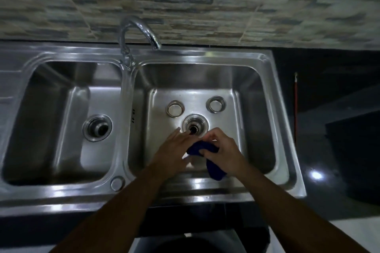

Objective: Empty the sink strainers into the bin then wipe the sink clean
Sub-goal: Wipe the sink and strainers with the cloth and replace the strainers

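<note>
A steel double sink [127,109] fills the view. In the right basin, two round metal strainers [175,108] [215,104] lie on the floor beyond the open drain [195,125]. The left basin's drain [97,127] is also uncovered. My right hand [222,148] grips a dark blue cloth [205,148] just in front of the right drain, and one end of the cloth hangs toward the near wall. My left hand [174,148] lies flat beside it, fingers stretched toward the drain and touching the cloth's left edge.
A chrome tap [141,31] arches over the divider between the basins. Dark countertop [329,80] extends to the right, with a thin red rod [295,104] lying on it. A dark round bin [193,244] sits below the counter's front edge. Tiled wall stands behind.
</note>
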### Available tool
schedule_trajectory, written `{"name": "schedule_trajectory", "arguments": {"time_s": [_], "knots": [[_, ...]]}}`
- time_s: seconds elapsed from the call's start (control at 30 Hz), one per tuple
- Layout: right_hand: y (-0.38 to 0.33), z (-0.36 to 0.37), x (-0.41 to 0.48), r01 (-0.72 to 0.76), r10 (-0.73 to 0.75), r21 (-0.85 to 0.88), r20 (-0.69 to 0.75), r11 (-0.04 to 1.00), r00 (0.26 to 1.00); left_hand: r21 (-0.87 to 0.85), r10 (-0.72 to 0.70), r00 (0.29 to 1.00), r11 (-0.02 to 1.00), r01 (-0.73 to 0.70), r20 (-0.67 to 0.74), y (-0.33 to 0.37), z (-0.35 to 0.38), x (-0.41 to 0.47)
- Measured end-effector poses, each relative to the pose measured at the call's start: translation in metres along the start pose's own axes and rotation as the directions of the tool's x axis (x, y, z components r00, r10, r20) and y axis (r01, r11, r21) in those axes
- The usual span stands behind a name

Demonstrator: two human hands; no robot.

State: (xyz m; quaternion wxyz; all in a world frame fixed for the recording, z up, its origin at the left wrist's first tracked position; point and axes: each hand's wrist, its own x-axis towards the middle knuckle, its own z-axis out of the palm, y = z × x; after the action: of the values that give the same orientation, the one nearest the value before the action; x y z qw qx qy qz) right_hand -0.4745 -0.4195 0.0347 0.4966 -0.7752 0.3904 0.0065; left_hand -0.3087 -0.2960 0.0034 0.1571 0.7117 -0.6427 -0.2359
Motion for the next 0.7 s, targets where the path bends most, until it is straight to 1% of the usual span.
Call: {"name": "schedule_trajectory", "arguments": {"time_s": [0.03, 0.1, 0.17, 0.27, 0.37, 0.47, 0.53, 0.6, 0.7], "knots": [[-0.005, -0.001, -0.005, -0.005, 0.005, 0.034, -0.014, 0.999, 1.0, 0.013, 0.001, 1.0, 1.0, -0.001, 0.003, 0.003, -0.008, -0.001], [-0.013, -0.002, -0.013, -0.015, 0.018, 0.101, -0.026, 0.995, 0.999, -0.014, 0.03, 1.0, 0.999, -0.03, -0.004, 0.009, -0.027, -0.003], [-0.02, -0.003, -0.024, -0.017, 0.019, 0.115, -0.019, 0.993, 1.0, -0.028, 0.052, 0.999, 0.998, -0.051, 0.015, 0.017, -0.045, -0.006], [-0.028, -0.003, -0.043, -0.008, 0.008, 0.016, 0.016, 1.0, 1.0, -0.046, -0.001, 0.996, 0.999, 0.005, 0.087, 0.036, -0.065, -0.009], [-0.031, -0.002, -0.06, 0.046, -0.044, -0.067, 0.035, 0.997, 0.998, -0.042, -0.012, 0.994, 0.999, 0.017, 0.109, 0.055, -0.073, -0.011], [-0.023, -0.01, -0.07, 0.11, -0.106, -0.224, 0.027, 0.968, 0.994, -0.009, -0.02, 0.989, 1.0, 0.021, 0.146, 0.071, -0.076, -0.009], [-0.015, -0.026, -0.077, 0.122, -0.117, -0.329, 0.035, 0.936, 0.993, 0.004, -0.056, 0.983, 0.998, 0.056, 0.173, 0.083, -0.077, -0.004], [-0.008, -0.048, -0.085, 0.132, -0.116, -0.374, 0.065, 0.918, 0.991, 0.004, -0.059, 0.98, 0.998, 0.059, 0.191, 0.097, -0.076, 0.005], [0.005, -0.087, -0.1, 0.163, -0.145, -0.388, 0.077, 0.907, 0.986, -0.017, 0.003, 0.987, 1.0, -0.001, 0.162, 0.125, -0.07, 0.022]]}}
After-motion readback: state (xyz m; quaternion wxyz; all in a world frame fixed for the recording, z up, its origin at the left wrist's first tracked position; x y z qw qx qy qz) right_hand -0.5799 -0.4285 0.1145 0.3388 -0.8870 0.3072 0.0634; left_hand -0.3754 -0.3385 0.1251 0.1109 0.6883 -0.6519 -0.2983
